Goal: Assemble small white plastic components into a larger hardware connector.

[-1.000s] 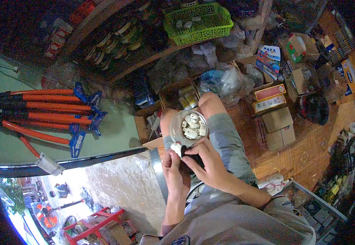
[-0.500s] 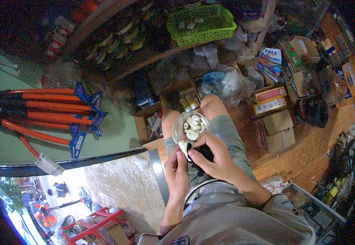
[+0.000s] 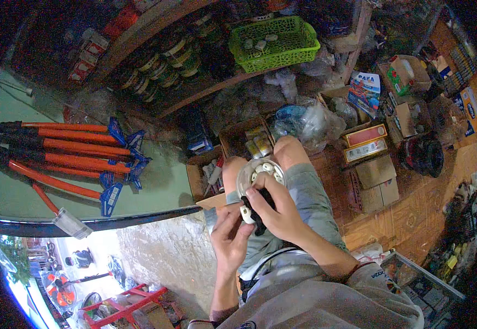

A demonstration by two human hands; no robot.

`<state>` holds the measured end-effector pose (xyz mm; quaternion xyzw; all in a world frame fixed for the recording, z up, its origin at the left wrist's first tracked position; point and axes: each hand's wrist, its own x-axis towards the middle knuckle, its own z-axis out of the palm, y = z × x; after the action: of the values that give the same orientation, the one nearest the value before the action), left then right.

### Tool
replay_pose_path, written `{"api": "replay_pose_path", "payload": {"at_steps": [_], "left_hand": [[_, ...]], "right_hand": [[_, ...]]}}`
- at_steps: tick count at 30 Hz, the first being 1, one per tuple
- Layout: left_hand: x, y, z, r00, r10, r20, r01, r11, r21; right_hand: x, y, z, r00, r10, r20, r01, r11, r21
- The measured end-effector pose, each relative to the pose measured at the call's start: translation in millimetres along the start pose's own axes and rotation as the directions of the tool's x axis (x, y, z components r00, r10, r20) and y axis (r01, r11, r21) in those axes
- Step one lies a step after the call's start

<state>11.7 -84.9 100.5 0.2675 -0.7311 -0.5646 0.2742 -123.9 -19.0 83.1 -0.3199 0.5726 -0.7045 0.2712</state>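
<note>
Between the fingers of my left hand (image 3: 231,237) is a small white oval piece (image 3: 246,214) with a dark slot or hole in its end. Just right of it, my right hand (image 3: 278,213) is closed on a soft-looking black thing (image 3: 260,225), perhaps a cloth, pressed up against the white piece. The fingers hide part of both. A clear round tub (image 3: 240,180) sits between my knees, right beyond my hands. Several similar white pieces (image 3: 266,166) lie in it, partly covered by my right hand.
Several orange-handled tools with blue ends (image 3: 79,145) lie on a pale green surface at left. Open cardboard boxes (image 3: 200,183) stand beyond my knees. A green basket (image 3: 274,46) is on the shelf; a closed carton (image 3: 373,170) sits at right, a red metal frame (image 3: 123,312) at lower left.
The white piece has turned upright in my left hand, and that hand has opened out lower down. My right hand has shifted over the tub's near edge with the black thing.
</note>
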Motion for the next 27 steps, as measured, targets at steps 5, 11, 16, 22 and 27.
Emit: {"api": "replay_pose_path", "payload": {"at_steps": [5, 11, 16, 22, 27], "left_hand": [[1.9, -3.1, 7.2, 0.945, -0.172, -0.279, 0.153, 0.984, -0.086], [-4.5, -3.4, 8.0, 0.991, -0.063, -0.120, 0.070, 0.996, 0.053], [1.2, -8.1, 7.6, 0.965, -0.168, -0.203, 0.164, 0.986, -0.037], [-5.9, 5.7, 8.2, 0.996, -0.084, 0.000, 0.084, 0.994, 0.066], [-8.1, 14.7, 28.8, 0.981, -0.168, -0.096, 0.173, 0.984, 0.044]], "right_hand": [[-9.2, -8.5, 16.6, 0.940, -0.338, -0.048, 0.314, 0.910, -0.271], [-11.0, -3.9, 14.5, 0.991, -0.058, -0.117, 0.045, 0.993, -0.110], [-23.0, -7.3, 24.5, 0.956, -0.278, -0.091, 0.243, 0.928, -0.283], [-2.6, -2.0, 9.2, 0.956, -0.116, -0.270, 0.069, 0.982, -0.177], [6.5, 0.6, 2.4, 0.944, -0.177, -0.278, 0.107, 0.963, -0.248]]}}
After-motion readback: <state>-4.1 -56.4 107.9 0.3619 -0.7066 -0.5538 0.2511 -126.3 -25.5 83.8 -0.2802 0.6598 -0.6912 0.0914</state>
